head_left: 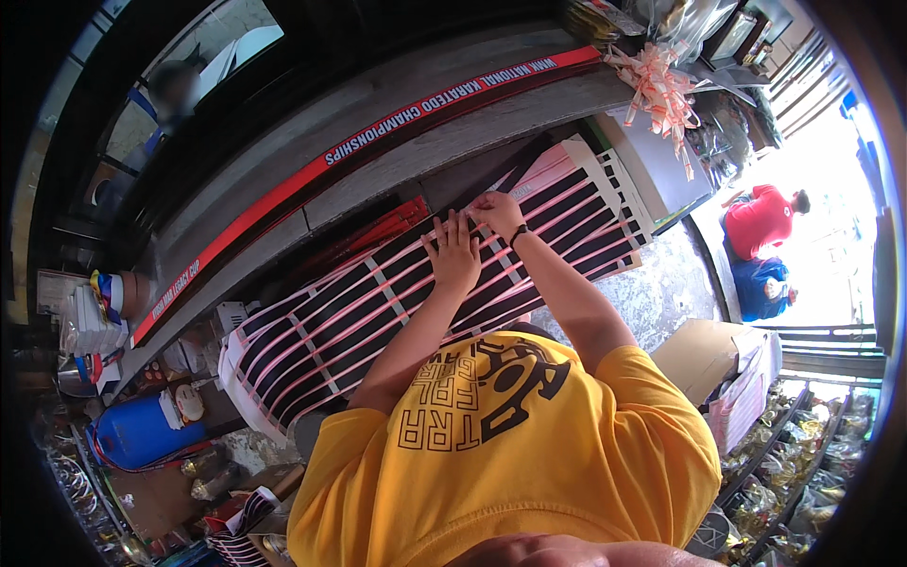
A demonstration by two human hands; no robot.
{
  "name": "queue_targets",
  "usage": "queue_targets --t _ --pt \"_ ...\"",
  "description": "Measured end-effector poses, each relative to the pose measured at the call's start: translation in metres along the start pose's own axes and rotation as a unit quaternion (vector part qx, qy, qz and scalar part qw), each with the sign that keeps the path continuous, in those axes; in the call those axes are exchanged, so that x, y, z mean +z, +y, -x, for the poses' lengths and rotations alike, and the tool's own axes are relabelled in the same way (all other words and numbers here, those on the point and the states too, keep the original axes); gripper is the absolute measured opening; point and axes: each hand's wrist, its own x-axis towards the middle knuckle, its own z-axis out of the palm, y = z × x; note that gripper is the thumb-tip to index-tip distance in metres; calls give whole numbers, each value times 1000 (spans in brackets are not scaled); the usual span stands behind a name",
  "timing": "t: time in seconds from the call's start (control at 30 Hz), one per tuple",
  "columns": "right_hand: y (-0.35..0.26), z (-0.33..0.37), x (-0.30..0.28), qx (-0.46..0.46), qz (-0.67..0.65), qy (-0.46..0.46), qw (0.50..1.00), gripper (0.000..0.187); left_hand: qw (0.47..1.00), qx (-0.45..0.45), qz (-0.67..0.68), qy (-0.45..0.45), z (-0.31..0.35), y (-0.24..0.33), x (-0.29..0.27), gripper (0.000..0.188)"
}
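Striped sheeting (333,326), black with pink lines, lies in front of your chest, under both of your hands. Your left hand (455,255) is open, its fingers spread and laid flat on the stripes near the far edge. Your right hand (498,214), just beside it, is mostly closed, its thumb and fingertips drawn together at a pink line; whether they grip it or only touch it, you cannot tell from this angle. The sheeting's long axis slants from lower left to upper right of your view, and its stripes run the same way. Several pale bands cross it, partly covered by your arms. Beyond its far edge runs one grey bench (425,142) with one long red ribbon (283,197) on it, roughly parallel to the sheeting. One pink-and-white ribbon bunch (661,87) sits at the bench's right end. To your left is one blue cylinder (146,430); near your right sleeve, one cardboard carton (692,357). Farther right, one person (759,222) wears a red top.
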Motion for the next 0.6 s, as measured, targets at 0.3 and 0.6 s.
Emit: queue_targets --t 0.3,0.6 --pt "4 12 -1 4 -124 -5 992 9 1000 1 -8 -26 3 0 0 58" --pt "24 47 -14 -34 -207 22 977 8 1000 -6 9 -11 4 2 -1 57"
